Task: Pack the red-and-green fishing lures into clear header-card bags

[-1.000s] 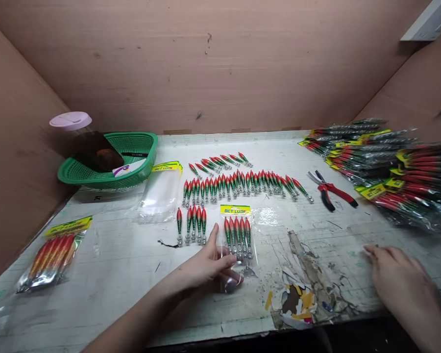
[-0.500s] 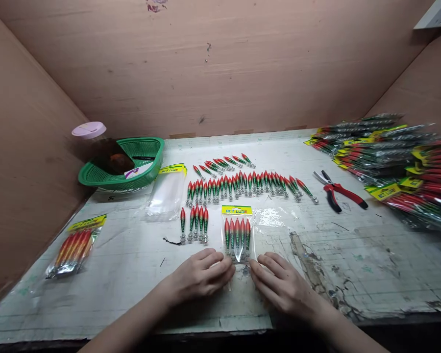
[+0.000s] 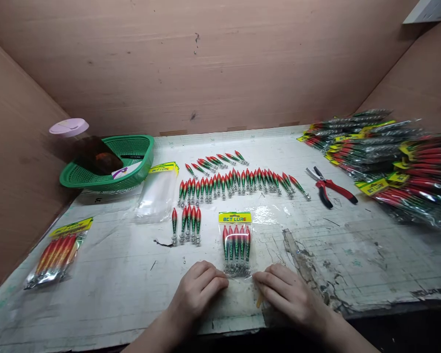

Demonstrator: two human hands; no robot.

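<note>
From the head camera, the left hand (image 3: pixel 196 294) and right hand (image 3: pixel 288 296) each pinched a lower corner of one clear packet (image 3: pixel 235 243) holding five red-green lures, flat on the table (image 3: pixel 113 274) near its front edge. Five loose lures (image 3: pixel 185 225) lay just left; one pair of pliers (image 3: pixel 329 188) rested farther right.

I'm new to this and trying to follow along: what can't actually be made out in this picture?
Head view only:
- Bottom edge of the lure packet: hidden under the left hand and right hand.
- Stacked packets: blurred, cut off by the right edge.
- Dark object in the green basket: too dim to identify.
- Lure hooks: too small.
</note>
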